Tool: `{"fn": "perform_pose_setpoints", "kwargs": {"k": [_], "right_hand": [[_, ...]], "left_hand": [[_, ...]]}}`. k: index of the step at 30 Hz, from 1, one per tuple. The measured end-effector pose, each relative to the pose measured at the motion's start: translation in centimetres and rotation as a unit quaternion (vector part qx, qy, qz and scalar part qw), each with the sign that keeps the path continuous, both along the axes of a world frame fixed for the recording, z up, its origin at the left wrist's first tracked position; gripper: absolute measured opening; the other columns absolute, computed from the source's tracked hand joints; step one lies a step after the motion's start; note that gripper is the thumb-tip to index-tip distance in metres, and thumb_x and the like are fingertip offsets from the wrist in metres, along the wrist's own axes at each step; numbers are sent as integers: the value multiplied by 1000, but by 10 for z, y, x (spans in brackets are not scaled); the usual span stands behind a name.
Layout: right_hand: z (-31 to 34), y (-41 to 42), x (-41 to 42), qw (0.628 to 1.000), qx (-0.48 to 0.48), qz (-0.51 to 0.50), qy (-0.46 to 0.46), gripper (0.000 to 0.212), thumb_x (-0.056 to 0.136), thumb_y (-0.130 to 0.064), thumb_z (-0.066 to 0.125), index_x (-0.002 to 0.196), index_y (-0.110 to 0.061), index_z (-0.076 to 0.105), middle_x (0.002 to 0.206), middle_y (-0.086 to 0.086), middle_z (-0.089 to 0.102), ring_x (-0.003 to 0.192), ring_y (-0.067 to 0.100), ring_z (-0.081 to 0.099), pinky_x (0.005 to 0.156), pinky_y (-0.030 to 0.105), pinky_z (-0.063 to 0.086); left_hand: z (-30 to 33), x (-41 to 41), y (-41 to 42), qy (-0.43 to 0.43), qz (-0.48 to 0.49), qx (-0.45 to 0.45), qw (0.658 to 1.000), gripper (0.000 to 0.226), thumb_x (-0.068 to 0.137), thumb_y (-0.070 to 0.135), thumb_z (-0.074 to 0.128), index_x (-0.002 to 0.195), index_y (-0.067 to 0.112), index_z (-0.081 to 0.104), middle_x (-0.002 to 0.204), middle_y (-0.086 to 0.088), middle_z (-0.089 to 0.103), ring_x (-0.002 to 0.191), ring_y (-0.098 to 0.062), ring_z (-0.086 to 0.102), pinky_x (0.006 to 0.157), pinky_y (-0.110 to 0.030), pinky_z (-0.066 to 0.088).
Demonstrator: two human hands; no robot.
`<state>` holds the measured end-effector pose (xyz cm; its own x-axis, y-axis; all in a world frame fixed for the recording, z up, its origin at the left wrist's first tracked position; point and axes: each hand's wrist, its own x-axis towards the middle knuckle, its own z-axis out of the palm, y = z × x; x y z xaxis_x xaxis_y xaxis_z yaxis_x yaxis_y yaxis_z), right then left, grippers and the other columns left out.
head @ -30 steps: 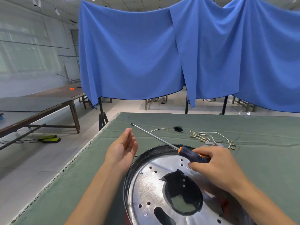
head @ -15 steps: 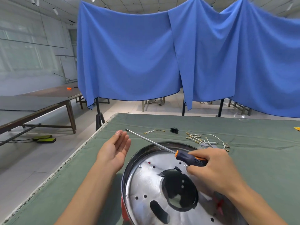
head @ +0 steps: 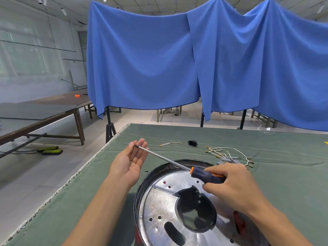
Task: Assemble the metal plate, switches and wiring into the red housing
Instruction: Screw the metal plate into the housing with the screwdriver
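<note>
The right hand (head: pixel 236 189) grips the screwdriver (head: pixel 208 176) by its black-and-orange handle at lower right, the shaft slanting up-left so its tip lies over the fingers of the left hand (head: pixel 130 161), which is held flat, palm up, probably to steady the tip or load a screw, though no screw is plain to see. The metal plate (head: pixel 156 206) sits in the red housing (head: pixel 137 235) at bottom centre. Wiring (head: pixel 229 153) and a black switch (head: pixel 192 143) wait on the desk (head: pixel 284 166) beyond, not yet fitted.
</note>
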<state>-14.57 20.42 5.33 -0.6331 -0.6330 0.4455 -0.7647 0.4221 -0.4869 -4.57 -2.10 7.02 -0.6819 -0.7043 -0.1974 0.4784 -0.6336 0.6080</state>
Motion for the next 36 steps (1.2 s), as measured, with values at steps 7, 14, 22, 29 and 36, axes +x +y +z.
{"fn": "perform_pose_setpoints", "kwargs": {"k": [7, 14, 22, 29, 36], "right_hand": [[-1, 0, -1, 998, 1, 28, -49, 11, 63, -21, 70, 66, -31, 68, 47, -7, 42, 49, 8, 34, 48, 20, 26], [-3, -1, -3, 998, -7, 22, -66, 25, 53, -36, 60, 74, -32, 72, 48, -9, 43, 48, 7, 35, 49, 24, 30], [-2, 1, -5, 996, 3, 12, -83, 21, 51, -34, 63, 68, -25, 70, 45, -6, 39, 48, 9, 33, 50, 27, 28], [-1, 1, -4, 991, -12, 16, -130, 14, 51, -30, 69, 64, -30, 70, 45, -8, 37, 46, 8, 29, 49, 26, 26], [5, 0, 0, 985, 2, 22, -170, 9, 48, -32, 66, 54, -25, 69, 40, -9, 45, 42, 5, 35, 47, 23, 28]], "left_hand": [[-1, -1, 0, 27, 16, -13, 999, 17, 100, 7, 42, 93, 0, 55, 69, -13, 72, 60, -21, 72, 56, -31, 60], [-4, -3, -1, 32, 22, -30, 999, 18, 101, 8, 40, 93, 0, 54, 71, -13, 73, 63, -21, 72, 56, -31, 60], [-11, -6, 3, -9, 70, -112, 991, 12, 97, 6, 47, 93, 1, 57, 79, -14, 74, 70, -22, 73, 61, -30, 60], [-10, -6, 5, 20, 63, -132, 989, 17, 100, 8, 41, 94, 3, 56, 82, -12, 74, 75, -22, 73, 60, -29, 59], [-8, -5, 6, 45, 52, -139, 988, 15, 100, 8, 42, 97, 3, 56, 86, -12, 75, 79, -24, 73, 59, -30, 58]]}}
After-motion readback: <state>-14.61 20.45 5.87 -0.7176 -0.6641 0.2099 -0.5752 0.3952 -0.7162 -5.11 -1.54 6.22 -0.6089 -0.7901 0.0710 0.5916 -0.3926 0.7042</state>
